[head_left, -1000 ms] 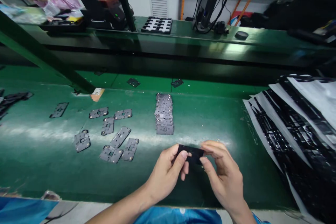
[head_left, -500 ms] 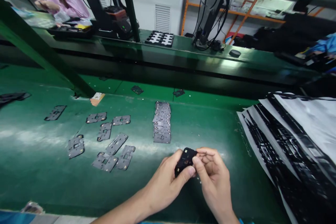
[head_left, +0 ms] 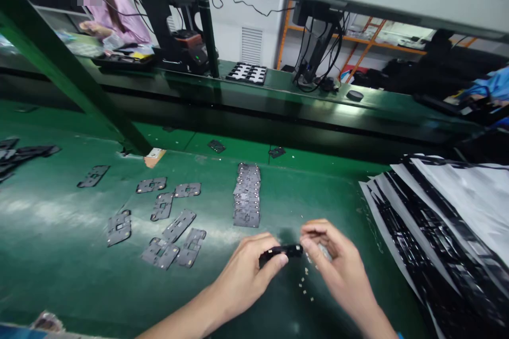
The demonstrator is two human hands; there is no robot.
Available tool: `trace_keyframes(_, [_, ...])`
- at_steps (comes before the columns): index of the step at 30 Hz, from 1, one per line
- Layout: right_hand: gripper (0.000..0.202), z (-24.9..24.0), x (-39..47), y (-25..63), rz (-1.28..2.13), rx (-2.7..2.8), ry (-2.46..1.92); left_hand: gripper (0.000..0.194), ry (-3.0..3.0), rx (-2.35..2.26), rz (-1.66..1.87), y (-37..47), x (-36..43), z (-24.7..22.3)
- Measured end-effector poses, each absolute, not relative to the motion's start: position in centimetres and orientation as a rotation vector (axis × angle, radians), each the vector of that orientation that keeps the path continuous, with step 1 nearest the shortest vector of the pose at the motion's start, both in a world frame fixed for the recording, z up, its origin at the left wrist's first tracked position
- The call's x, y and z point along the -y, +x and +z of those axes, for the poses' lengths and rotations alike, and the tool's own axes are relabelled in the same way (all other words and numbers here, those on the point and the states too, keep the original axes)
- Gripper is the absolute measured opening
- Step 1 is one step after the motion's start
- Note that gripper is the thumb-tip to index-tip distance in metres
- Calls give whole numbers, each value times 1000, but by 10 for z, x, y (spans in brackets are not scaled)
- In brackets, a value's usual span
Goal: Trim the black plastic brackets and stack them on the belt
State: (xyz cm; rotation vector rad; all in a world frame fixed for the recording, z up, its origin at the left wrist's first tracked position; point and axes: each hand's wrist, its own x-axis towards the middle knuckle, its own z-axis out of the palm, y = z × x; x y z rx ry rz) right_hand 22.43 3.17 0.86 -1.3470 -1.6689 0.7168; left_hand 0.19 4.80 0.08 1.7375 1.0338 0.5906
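Note:
A dark flat part (head_left: 287, 251) is pinched between the thumb and fingers of my left hand (head_left: 252, 265), tilted so that its narrow edge shows. My right hand (head_left: 338, 259) is at the part's right end, thumb and fingertips drawn together; what they hold, if anything, is too small to tell. Several tiny pale pieces (head_left: 305, 292) lie on the green table below, between my hands. Beyond my left hand, an overlapping column of grey parts (head_left: 247, 196) lies on the table. More grey plates (head_left: 160, 252) are scattered to the left.
Black and white sheets (head_left: 445, 233) fan out at the right. A green post (head_left: 79, 79) slants down at the left. Behind stand a raised green ledge (head_left: 274, 96) and a black and white tray (head_left: 246, 72). A person in pink (head_left: 129, 18) sits at the back left.
The dark part has tipped from face-on to nearly edge-on. My right hand has shifted slightly right, uncovering more tiny pieces. The camera view has tilted up a little.

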Motion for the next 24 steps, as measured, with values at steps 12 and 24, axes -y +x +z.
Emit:
trace_keyframes(12, [19, -18, -267, 230, 460, 1949, -1574, 5, 1900, -1118, 647, -10, -30, -30])
trace_keyframes(24, [15, 37, -76, 200, 634, 2036, -1124, 41, 1378, -1075, 737, -30, -32, 7])
